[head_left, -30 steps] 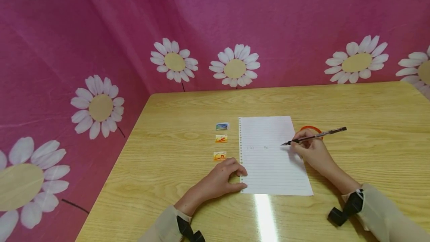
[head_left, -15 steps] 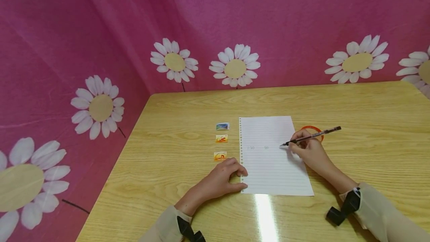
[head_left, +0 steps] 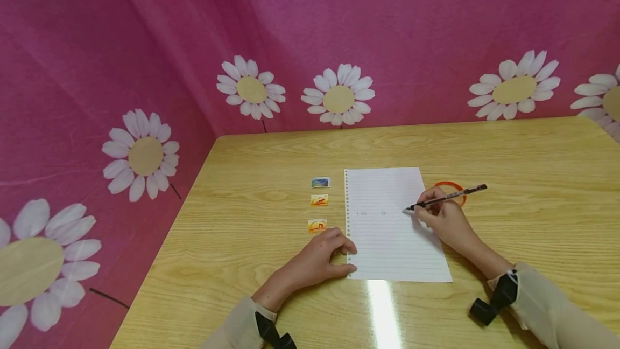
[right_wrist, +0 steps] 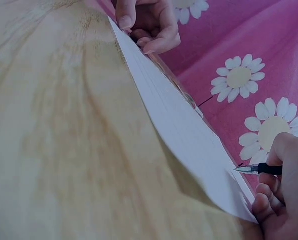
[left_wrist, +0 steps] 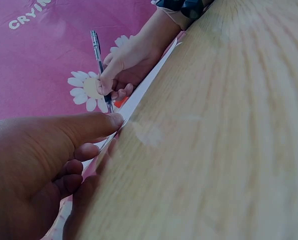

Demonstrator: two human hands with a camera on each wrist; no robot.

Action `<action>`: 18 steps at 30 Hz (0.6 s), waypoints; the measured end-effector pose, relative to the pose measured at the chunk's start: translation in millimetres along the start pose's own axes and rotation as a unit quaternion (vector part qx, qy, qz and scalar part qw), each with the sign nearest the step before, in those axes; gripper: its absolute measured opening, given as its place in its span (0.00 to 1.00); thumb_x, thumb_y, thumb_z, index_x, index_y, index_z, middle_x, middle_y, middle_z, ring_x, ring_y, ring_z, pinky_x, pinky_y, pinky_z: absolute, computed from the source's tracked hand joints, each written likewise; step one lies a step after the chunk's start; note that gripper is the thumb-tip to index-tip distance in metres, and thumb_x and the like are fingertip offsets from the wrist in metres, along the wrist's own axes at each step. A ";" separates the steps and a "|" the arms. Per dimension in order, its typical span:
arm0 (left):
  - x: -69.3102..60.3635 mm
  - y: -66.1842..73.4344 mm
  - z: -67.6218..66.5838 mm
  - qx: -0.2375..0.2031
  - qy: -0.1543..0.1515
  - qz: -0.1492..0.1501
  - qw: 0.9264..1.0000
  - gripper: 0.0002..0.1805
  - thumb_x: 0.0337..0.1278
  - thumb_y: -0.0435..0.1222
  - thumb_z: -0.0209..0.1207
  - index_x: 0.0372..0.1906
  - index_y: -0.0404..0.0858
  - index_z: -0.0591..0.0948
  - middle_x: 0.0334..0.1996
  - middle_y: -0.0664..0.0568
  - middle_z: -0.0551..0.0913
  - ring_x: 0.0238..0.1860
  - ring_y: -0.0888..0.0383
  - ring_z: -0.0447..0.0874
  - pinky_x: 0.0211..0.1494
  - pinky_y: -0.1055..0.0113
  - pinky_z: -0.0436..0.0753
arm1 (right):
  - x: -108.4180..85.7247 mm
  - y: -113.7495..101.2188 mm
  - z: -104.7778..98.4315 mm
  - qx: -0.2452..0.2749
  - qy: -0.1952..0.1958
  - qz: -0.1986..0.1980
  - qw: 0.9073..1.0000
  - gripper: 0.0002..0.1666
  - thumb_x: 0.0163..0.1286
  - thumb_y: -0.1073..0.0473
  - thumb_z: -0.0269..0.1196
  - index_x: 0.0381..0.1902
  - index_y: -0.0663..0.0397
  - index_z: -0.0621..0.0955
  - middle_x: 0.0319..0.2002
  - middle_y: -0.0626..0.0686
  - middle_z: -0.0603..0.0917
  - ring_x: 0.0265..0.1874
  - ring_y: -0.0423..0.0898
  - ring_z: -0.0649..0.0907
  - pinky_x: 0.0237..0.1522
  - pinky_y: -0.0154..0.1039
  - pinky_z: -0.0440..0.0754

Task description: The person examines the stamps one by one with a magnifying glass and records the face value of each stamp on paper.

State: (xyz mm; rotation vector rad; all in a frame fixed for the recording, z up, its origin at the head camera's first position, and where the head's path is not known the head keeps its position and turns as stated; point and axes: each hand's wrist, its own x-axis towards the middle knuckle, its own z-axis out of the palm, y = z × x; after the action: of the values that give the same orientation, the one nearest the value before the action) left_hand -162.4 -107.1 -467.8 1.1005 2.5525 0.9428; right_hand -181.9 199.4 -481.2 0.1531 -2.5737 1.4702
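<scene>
A lined sheet of loose-leaf paper (head_left: 387, 252) with punched holes down its left edge lies on the wooden table. Faint handwritten figures stand in two places on one line. My right hand (head_left: 448, 220) grips a pen (head_left: 455, 195) with a dark grip and cap end, its tip at the paper right of the figures. In the right wrist view the pen (right_wrist: 269, 169) points left over the sheet. My left hand (head_left: 322, 257) rests at the sheet's lower left edge, fingertips and thumb touching it; the left wrist view shows the thumb (left_wrist: 94, 126) lying along the paper's edge.
Three small stamp-like pictures lie in a column left of the sheet: a blue one (head_left: 321, 182) and two yellow-orange ones, the middle (head_left: 319, 200) and the lowest (head_left: 317, 225). A red ring-shaped thing (head_left: 450, 183) is partly hidden behind my right hand. A pink flowered cloth (head_left: 411, 31) hangs behind the table.
My right hand has shifted slightly left with the pen, whose tip has moved a little left on the paper. The left hand and the sheet have stayed in place.
</scene>
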 end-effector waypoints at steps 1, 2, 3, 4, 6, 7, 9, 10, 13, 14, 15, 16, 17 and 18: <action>0.0 0.1 0.0 0.000 0.000 -0.001 1.000 0.13 0.57 0.43 0.67 0.45 0.45 0.81 0.38 0.56 0.76 0.40 0.66 0.71 0.48 0.76 0.73 | -0.2 0.0 0.2 -0.003 0.000 -0.002 1.000 0.08 0.64 0.69 0.61 0.40 0.64 0.73 0.33 0.47 0.74 0.27 0.34 0.69 0.26 0.30 0.68; 0.0 0.2 0.0 0.000 -0.001 -0.001 1.000 0.13 0.57 0.43 0.67 0.45 0.45 0.81 0.38 0.56 0.76 0.40 0.66 0.71 0.48 0.76 0.73 | -0.3 0.0 0.4 -0.005 0.000 -0.004 1.000 0.08 0.64 0.69 0.61 0.40 0.64 0.73 0.33 0.48 0.74 0.27 0.34 0.69 0.26 0.30 0.68; 0.1 0.4 -0.1 0.000 -0.001 -0.002 1.000 0.13 0.57 0.43 0.67 0.45 0.44 0.81 0.38 0.56 0.76 0.40 0.66 0.71 0.48 0.76 0.73 | -0.3 0.0 0.6 -0.008 0.000 -0.007 1.000 0.08 0.65 0.69 0.61 0.39 0.64 0.73 0.34 0.49 0.74 0.27 0.34 0.69 0.26 0.30 0.68; 0.2 0.8 -0.2 0.002 -0.001 -0.002 1.000 0.13 0.57 0.43 0.67 0.45 0.44 0.81 0.38 0.56 0.76 0.40 0.66 0.71 0.48 0.75 0.73 | -0.5 -0.1 0.8 -0.011 0.000 -0.009 1.000 0.08 0.65 0.70 0.61 0.39 0.64 0.73 0.34 0.50 0.74 0.27 0.34 0.69 0.26 0.30 0.68; 0.4 2.0 -0.9 0.005 -0.001 -0.004 1.000 0.14 0.57 0.43 0.68 0.45 0.43 0.81 0.38 0.55 0.76 0.40 0.65 0.71 0.48 0.75 0.72 | -0.6 0.1 1.4 -0.016 0.002 -0.015 1.000 0.08 0.64 0.70 0.61 0.39 0.64 0.73 0.34 0.51 0.74 0.27 0.34 0.69 0.26 0.30 0.68; 0.5 2.2 -1.2 0.006 -0.001 -0.005 1.000 0.14 0.57 0.42 0.68 0.45 0.43 0.81 0.38 0.55 0.76 0.40 0.65 0.71 0.48 0.75 0.72 | -0.5 0.2 1.7 -0.018 0.004 -0.017 1.000 0.08 0.64 0.70 0.61 0.39 0.64 0.73 0.34 0.51 0.74 0.27 0.34 0.69 0.26 0.30 0.68; 0.6 2.3 -1.5 0.009 -0.001 -0.005 1.000 0.14 0.57 0.42 0.68 0.45 0.43 0.81 0.38 0.55 0.76 0.40 0.65 0.71 0.48 0.75 0.72 | -0.5 0.0 1.8 -0.021 0.006 -0.021 1.000 0.08 0.64 0.70 0.61 0.39 0.64 0.73 0.33 0.51 0.74 0.26 0.33 0.69 0.25 0.29 0.68; 0.6 2.3 -1.5 0.010 -0.001 -0.005 1.000 0.14 0.57 0.42 0.68 0.45 0.43 0.81 0.38 0.55 0.76 0.40 0.65 0.71 0.48 0.75 0.72 | -0.5 -0.3 1.7 -0.020 0.006 -0.022 1.000 0.08 0.64 0.70 0.61 0.39 0.64 0.73 0.33 0.51 0.74 0.26 0.33 0.69 0.25 0.29 0.68; 0.6 2.3 -1.4 0.012 0.001 -0.002 1.000 0.14 0.56 0.42 0.68 0.45 0.43 0.81 0.38 0.55 0.76 0.40 0.65 0.72 0.48 0.75 0.73 | -0.5 -1.7 0.8 -0.018 0.005 -0.026 0.999 0.08 0.64 0.70 0.62 0.38 0.63 0.73 0.33 0.52 0.75 0.27 0.32 0.69 0.26 0.29 0.69; 0.5 2.3 -1.2 0.012 0.001 -0.001 1.000 0.14 0.56 0.42 0.68 0.45 0.42 0.81 0.38 0.55 0.76 0.40 0.65 0.72 0.48 0.75 0.73 | -0.8 -2.3 0.3 -0.017 0.004 -0.026 0.999 0.08 0.64 0.70 0.62 0.38 0.63 0.73 0.33 0.52 0.75 0.27 0.32 0.70 0.26 0.28 0.69; 0.4 2.4 -1.0 0.012 0.002 0.000 1.000 0.14 0.56 0.42 0.68 0.45 0.42 0.81 0.38 0.54 0.76 0.40 0.65 0.72 0.48 0.75 0.73 | -0.9 -2.7 0.0 -0.016 0.003 -0.028 0.999 0.08 0.64 0.70 0.62 0.38 0.63 0.73 0.33 0.52 0.75 0.27 0.32 0.70 0.26 0.28 0.69; 0.2 2.5 -0.9 0.012 0.002 0.000 1.000 0.14 0.56 0.42 0.68 0.45 0.42 0.81 0.38 0.54 0.76 0.40 0.65 0.72 0.48 0.75 0.73 | -1.0 -3.0 -0.2 -0.015 0.002 -0.028 1.000 0.08 0.64 0.70 0.62 0.38 0.63 0.73 0.33 0.51 0.75 0.27 0.32 0.70 0.26 0.29 0.69; 0.1 2.7 -0.8 0.011 0.002 0.000 1.000 0.14 0.56 0.42 0.68 0.45 0.42 0.81 0.38 0.54 0.76 0.41 0.65 0.72 0.48 0.75 0.73 | -1.2 -3.1 -0.4 -0.014 0.001 -0.027 1.000 0.08 0.64 0.70 0.62 0.38 0.63 0.73 0.32 0.50 0.75 0.27 0.32 0.70 0.25 0.29 0.69; 0.0 2.9 -0.8 0.010 0.002 -0.001 1.000 0.14 0.56 0.42 0.68 0.45 0.42 0.81 0.38 0.54 0.76 0.41 0.65 0.72 0.48 0.75 0.73 | -1.2 -2.8 -0.6 -0.014 -0.001 -0.027 1.000 0.08 0.64 0.70 0.62 0.38 0.62 0.73 0.32 0.49 0.74 0.26 0.32 0.70 0.25 0.29 0.69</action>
State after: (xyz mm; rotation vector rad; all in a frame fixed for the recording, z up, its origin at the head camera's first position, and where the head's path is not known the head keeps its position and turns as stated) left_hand -161.1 -106.0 -465.4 1.1020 2.5706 0.9213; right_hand -180.2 198.5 -478.8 0.2188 -2.5689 1.4139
